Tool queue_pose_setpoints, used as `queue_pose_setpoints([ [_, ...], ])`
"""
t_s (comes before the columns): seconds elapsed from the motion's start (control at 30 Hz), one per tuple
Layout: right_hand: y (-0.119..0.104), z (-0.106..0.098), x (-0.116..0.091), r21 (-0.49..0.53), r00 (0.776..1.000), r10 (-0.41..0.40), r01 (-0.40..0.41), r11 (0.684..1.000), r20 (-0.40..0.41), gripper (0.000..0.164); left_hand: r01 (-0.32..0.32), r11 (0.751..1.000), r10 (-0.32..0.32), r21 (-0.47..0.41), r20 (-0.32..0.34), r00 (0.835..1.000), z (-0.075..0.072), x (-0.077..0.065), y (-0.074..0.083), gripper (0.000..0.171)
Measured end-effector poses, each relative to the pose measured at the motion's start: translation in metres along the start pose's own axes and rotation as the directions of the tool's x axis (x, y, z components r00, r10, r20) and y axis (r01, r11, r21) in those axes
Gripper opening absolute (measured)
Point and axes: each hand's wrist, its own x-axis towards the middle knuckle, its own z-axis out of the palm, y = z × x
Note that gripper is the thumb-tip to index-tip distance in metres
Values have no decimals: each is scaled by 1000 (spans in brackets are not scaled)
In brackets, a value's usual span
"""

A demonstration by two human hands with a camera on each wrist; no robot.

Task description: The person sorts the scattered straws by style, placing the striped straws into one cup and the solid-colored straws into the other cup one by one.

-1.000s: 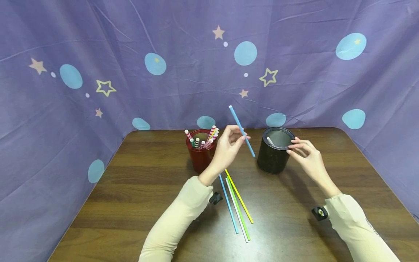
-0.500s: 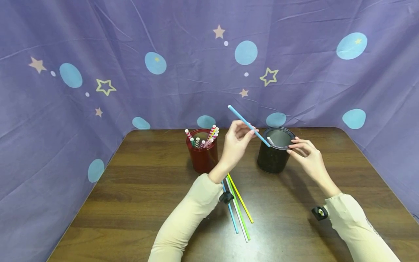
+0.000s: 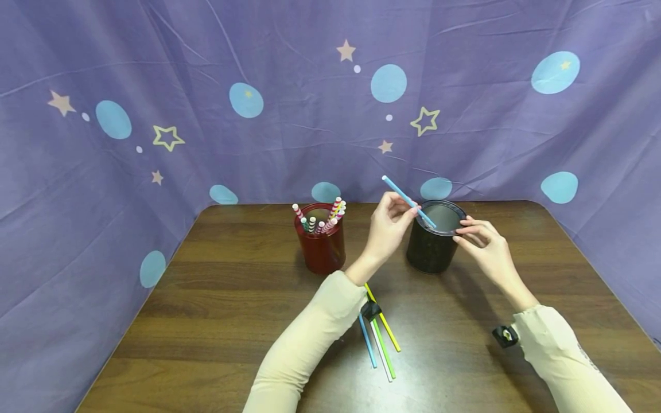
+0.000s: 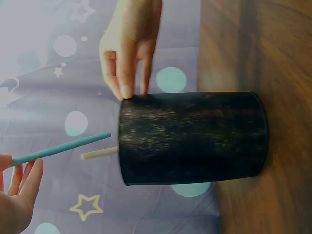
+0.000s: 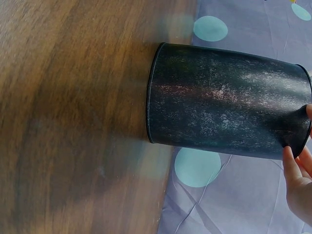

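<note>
Blue straw [image 3: 403, 195] lining up with the black can [image 3: 431, 252]
Left hand [image 3: 388, 222] pinches it, tilted, tip just above the can's mouth; right hand [image 3: 488, 248] is loosely spread, touching the can's rim; looks like mid-loading to me, so next I'd steepen the straw, lower it, let go

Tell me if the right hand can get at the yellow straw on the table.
Probably yes, if the right hand lets go of the black can: the yellow straw has its near end uncovered, with only bare table between.
</note>
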Motion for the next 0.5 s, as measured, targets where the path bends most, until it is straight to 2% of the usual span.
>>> queue_pose_setpoints([
  [0.5, -2, 0, 1, -11, 1000, 13, -13, 1000, -7, 16, 0, 992, 1, 123, -11, 1000, 7, 3, -13, 16],
])
